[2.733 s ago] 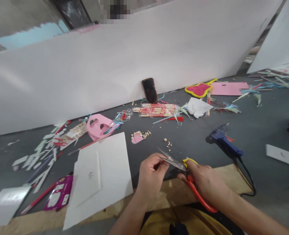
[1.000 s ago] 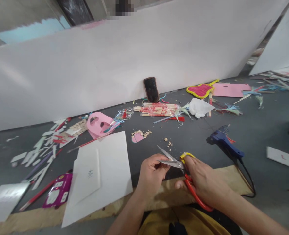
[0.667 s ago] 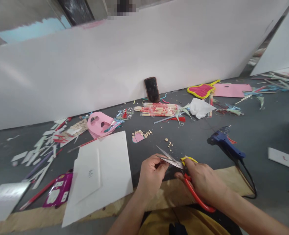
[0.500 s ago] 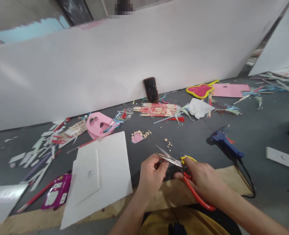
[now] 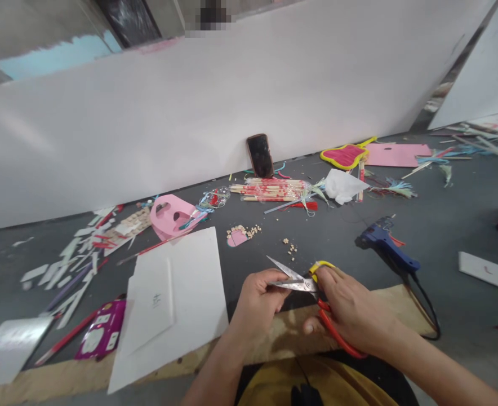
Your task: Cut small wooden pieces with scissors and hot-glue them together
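My right hand (image 5: 352, 313) grips scissors (image 5: 306, 282) with red and yellow handles, the blades apart and pointing left. My left hand (image 5: 259, 301) is closed in a pinch right at the blades, holding something too small to make out. Both hands hover over a strip of brown cardboard (image 5: 401, 304) at the near edge of the grey floor. Small beige bits (image 5: 291, 247) lie scattered just beyond the blades.
A white sheet (image 5: 177, 299) lies to the left. A blue glue gun (image 5: 386, 245) with a black cord lies to the right. Farther back are a pink cut-out (image 5: 170, 217), a pack of sticks (image 5: 270, 190), a phone (image 5: 259, 155) leaning on the white board, and paper scraps (image 5: 75, 254).
The scissor blades have opened wider than half a second ago. My right hand shifted slightly; my left hand stays pinched at the blades.
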### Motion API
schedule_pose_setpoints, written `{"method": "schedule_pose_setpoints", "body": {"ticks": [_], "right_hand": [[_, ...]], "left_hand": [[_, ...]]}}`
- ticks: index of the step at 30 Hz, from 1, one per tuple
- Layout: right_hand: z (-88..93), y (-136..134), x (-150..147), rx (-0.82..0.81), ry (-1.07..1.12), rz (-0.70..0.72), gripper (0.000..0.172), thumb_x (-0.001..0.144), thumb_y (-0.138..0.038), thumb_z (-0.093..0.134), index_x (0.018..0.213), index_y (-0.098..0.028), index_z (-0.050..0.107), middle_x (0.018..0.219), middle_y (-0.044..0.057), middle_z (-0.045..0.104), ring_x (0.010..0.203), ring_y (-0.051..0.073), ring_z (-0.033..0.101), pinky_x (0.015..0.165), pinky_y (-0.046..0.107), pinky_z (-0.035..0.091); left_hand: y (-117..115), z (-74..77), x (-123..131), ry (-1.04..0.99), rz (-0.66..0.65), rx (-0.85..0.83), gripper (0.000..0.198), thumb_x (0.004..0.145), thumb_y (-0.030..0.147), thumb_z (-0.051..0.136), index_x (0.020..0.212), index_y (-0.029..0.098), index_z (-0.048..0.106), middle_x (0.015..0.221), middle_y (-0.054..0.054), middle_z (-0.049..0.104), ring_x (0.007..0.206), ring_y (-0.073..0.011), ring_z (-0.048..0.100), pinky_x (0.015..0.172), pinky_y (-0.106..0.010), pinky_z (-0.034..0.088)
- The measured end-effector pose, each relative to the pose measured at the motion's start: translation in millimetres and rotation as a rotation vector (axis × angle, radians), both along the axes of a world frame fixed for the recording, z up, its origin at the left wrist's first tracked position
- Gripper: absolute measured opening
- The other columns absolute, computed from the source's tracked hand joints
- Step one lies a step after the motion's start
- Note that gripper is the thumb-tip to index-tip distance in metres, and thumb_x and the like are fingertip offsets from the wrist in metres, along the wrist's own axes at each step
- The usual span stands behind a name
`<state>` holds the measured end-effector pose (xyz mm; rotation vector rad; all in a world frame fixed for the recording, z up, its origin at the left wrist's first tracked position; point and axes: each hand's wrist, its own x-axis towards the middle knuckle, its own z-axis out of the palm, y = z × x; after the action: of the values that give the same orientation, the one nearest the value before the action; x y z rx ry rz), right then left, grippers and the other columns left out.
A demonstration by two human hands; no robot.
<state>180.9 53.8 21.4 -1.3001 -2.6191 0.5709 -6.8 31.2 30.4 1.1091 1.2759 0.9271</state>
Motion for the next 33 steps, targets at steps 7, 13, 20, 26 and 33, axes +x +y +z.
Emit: {"method": "schedule_pose_setpoints", "body": {"ticks": [7, 13, 20, 26, 33], "right_hand": [[-3.2, 0.1, 0.6, 0.024, -0.094, -0.001, 0.022, 0.084, -0.039, 0.049, 0.089, -0.017, 0.047, 0.079, 0.010, 0.063, 0.071, 0.026, 0.062, 0.060, 0.033, 0.043], [-12.5, -2.2, 0.2, 0.108, -0.132, -0.039, 0.021, 0.090, -0.039, 0.039, 0.085, -0.020, 0.045, 0.064, 0.004, 0.064, 0.059, 0.023, 0.063, 0.050, 0.029, 0.033], [-10.1, -2.3, 0.0, 0.034, -0.170, -0.109, 0.023, 0.087, -0.045, 0.044, 0.082, -0.022, 0.043, 0.068, 0.004, 0.063, 0.062, 0.023, 0.063, 0.051, 0.029, 0.034], [3.3, 1.7, -2.6, -0.056, -0.116, -0.047, 0.036, 0.078, -0.051, 0.052, 0.089, -0.017, 0.045, 0.086, 0.013, 0.060, 0.083, 0.028, 0.060, 0.070, 0.037, 0.045], [-0.5, 1.8, -5.5, -0.048, -0.085, -0.014, 0.030, 0.081, -0.046, 0.051, 0.088, -0.017, 0.045, 0.086, 0.013, 0.059, 0.082, 0.028, 0.059, 0.071, 0.039, 0.046]], "left_hand": [[2.5, -4.5, -8.5, -0.178, -0.072, -0.127, 0.017, 0.071, 0.025, 0.062, 0.073, 0.013, 0.073, 0.046, 0.005, 0.040, 0.042, -0.0049, 0.028, 0.044, -0.022, 0.017], [4.7, -10.2, -2.1, -0.101, -0.006, -0.078, 0.025, 0.076, 0.035, 0.061, 0.074, 0.012, 0.069, 0.046, 0.005, 0.041, 0.041, -0.0050, 0.029, 0.042, -0.021, 0.020], [1.8, -19.0, 5.9, 0.106, 0.197, 0.083, 0.019, 0.078, 0.032, 0.058, 0.080, 0.014, 0.065, 0.054, 0.004, 0.051, 0.045, -0.0090, 0.049, 0.047, -0.020, 0.038], [-1.0, -12.6, 4.6, 0.093, 0.194, 0.067, 0.013, 0.075, 0.024, 0.058, 0.076, 0.014, 0.066, 0.046, 0.006, 0.046, 0.042, -0.0077, 0.044, 0.045, -0.018, 0.034], [1.3, -0.8, -1.1, 0.012, 0.077, -0.029, 0.013, 0.074, 0.021, 0.054, 0.070, 0.013, 0.063, 0.044, 0.006, 0.039, 0.043, -0.0064, 0.034, 0.043, -0.019, 0.026]]}}
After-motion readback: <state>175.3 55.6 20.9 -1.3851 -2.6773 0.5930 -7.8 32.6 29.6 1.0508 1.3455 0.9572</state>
